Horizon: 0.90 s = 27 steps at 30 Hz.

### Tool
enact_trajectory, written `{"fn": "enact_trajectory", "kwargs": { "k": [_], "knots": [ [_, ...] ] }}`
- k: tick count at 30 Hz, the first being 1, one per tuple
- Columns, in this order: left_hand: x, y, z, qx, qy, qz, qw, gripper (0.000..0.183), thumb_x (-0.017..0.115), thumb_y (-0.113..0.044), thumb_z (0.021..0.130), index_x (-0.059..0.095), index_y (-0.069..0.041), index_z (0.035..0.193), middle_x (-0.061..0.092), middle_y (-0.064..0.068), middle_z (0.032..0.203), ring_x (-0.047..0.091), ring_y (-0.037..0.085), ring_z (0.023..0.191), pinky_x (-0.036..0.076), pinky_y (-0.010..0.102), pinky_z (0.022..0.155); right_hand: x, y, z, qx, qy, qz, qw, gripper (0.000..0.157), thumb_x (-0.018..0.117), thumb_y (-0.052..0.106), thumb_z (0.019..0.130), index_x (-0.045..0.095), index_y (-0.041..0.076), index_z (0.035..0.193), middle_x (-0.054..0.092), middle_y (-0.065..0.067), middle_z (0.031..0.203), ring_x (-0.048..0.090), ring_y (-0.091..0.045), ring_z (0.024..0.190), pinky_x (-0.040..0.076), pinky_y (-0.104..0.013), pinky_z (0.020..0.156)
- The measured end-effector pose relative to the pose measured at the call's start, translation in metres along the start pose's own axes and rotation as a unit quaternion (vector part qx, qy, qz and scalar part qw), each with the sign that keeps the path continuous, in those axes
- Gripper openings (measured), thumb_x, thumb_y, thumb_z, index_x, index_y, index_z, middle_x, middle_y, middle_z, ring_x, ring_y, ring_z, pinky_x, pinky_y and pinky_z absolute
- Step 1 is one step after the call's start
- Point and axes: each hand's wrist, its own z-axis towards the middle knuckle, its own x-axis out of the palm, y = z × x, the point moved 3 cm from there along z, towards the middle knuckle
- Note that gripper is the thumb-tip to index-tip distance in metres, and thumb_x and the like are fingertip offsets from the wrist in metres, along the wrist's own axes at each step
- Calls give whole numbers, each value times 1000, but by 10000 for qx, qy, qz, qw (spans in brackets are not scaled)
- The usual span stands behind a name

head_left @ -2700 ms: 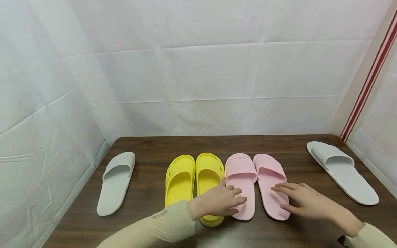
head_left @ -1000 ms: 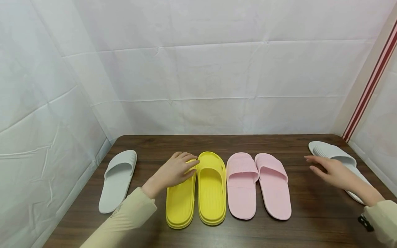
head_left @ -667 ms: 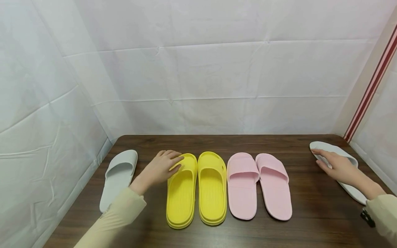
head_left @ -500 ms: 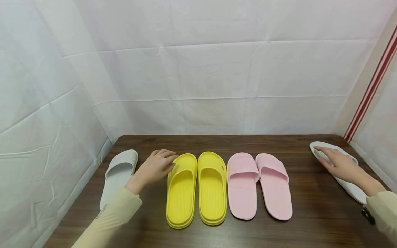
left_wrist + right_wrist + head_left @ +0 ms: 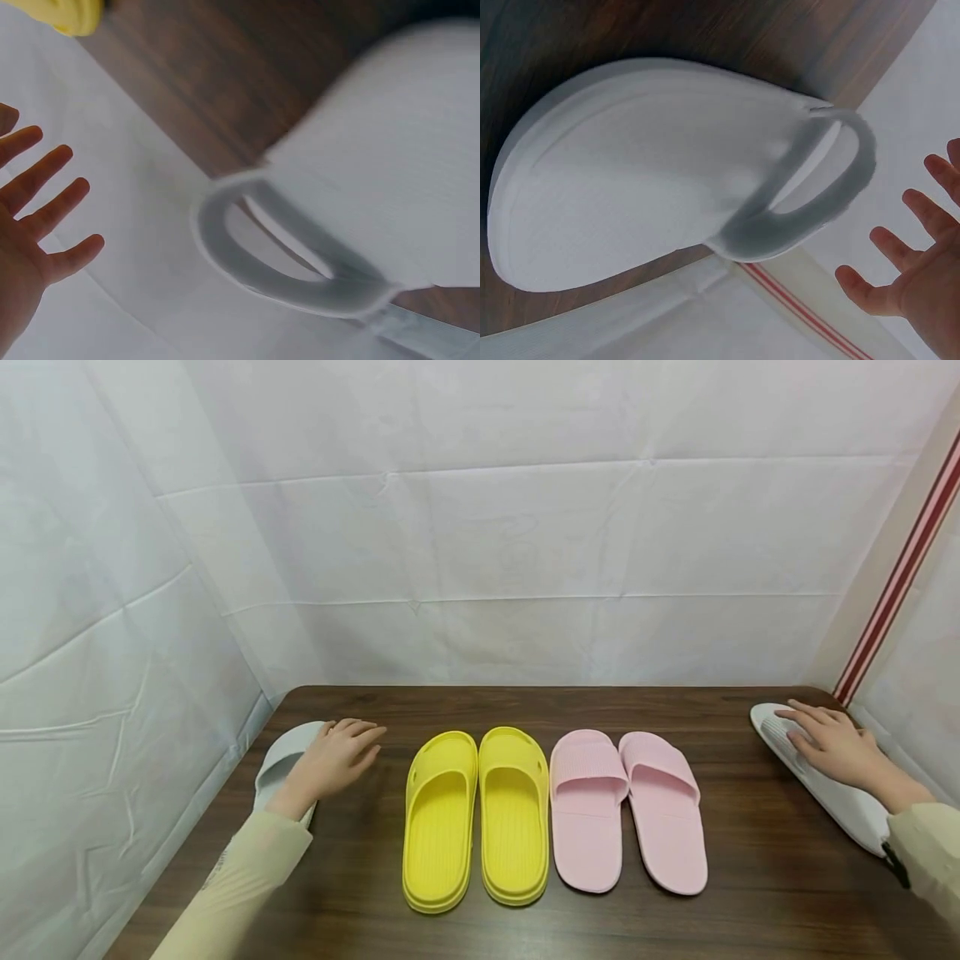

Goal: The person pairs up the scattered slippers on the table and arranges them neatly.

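Note:
My left hand hovers with fingers spread over the right side of a pale grey slipper, hiding much of it. In the left wrist view its fingers are apart from that slipper's strap, with nothing held. My right hand hangs over the strap of a white slipper at the table's right side. The right wrist view shows its fingers loosely spread, clear of the strap and holding nothing. Between the hands, a yellow pair of slippers and a pink pair of slippers lie side by side, toes away.
Everything lies on a dark wood table. White cloth hangs behind it and along both sides. A red-striped band runs down the right corner. Bare wood shows between the left hand and the yellow pair.
My left hand has moved from the pink pair leftward past the yellow pair to the grey slipper. My right hand has moved right from the pink pair to the white slipper. The slippers stay put.

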Motion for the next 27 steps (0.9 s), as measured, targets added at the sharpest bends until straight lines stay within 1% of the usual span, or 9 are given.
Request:
{"fn": "enact_trajectory", "kwargs": {
  "k": [4, 6, 9, 13, 16, 20, 23, 27],
  "knots": [
    [2, 11, -6, -230, 111, 29, 9997, 35, 52, -23, 89, 55, -9, 122, 56, 14, 120, 48, 32, 112, 32, 60, 91, 1, -6, 2, 126, 256, -41, 9996, 47, 35, 32, 96, 32, 9, 137, 15, -22, 146, 22, -57, 116, 18, -76, 73],
    [3, 16, -8, -308, 143, 9, 9994, 37, 51, -24, 90, 53, -9, 123, 55, 14, 121, 47, 33, 114, 31, 61, 91, 2, -8, 3, 194, 332, -48, 9992, 48, 34, 34, 96, 30, 11, 138, 12, -22, 147, 21, -57, 117, 18, -76, 72],
    [4, 23, -12, -426, 220, -66, 9988, 38, 49, -25, 91, 51, -9, 126, 53, 15, 124, 43, 37, 118, 28, 64, 92, 2, -11, 4, 271, 409, -33, 9988, 49, 32, 36, 96, 29, 11, 139, 10, -23, 147, 21, -59, 116, 18, -76, 72],
    [7, 33, -18, -656, 460, -160, 9967, 41, 45, -27, 93, 46, -10, 130, 48, 17, 129, 37, 41, 122, 23, 66, 94, 4, -15, 6, 373, 568, 5, 9977, 52, 29, 39, 96, 25, 12, 140, 8, -23, 147, 19, -61, 116, 16, -78, 72],
    [10, 41, -23, -825, 606, -170, 9946, 42, 42, -29, 94, 44, -10, 132, 46, 16, 131, 37, 40, 122, 23, 66, 94, 7, -19, 7, 452, 718, 43, 9964, 54, 26, 40, 96, 20, 14, 142, 5, -24, 147, 16, -63, 116, 14, -79, 74],
    [12, 50, -30, -982, 660, -191, 9928, 42, 43, -29, 93, 44, -10, 131, 46, 16, 131, 39, 38, 121, 25, 66, 92, 11, -24, 7, 575, 876, 159, 9944, 55, 24, 42, 96, 14, 16, 144, 3, -25, 147, 14, -64, 116, 9, -80, 74],
    [14, 56, -35, -1096, 731, -221, 9910, 44, 44, -30, 93, 43, -9, 132, 44, 18, 132, 38, 40, 122, 24, 67, 91, 13, -28, 7, 645, 957, 213, 9931, 56, 22, 43, 96, 13, 16, 144, 3, -25, 146, 13, -65, 116, 7, -81, 74],
    [16, 62, -41, -1216, 861, -230, 9886, 47, 41, -35, 94, 39, -11, 134, 40, 19, 135, 34, 41, 124, 22, 68, 91, 16, -32, 7, 713, 992, 207, 9923, 56, 19, 43, 96, 13, 13, 143, 5, -27, 146, 15, -65, 114, 9, -80, 74]
  ]
}}
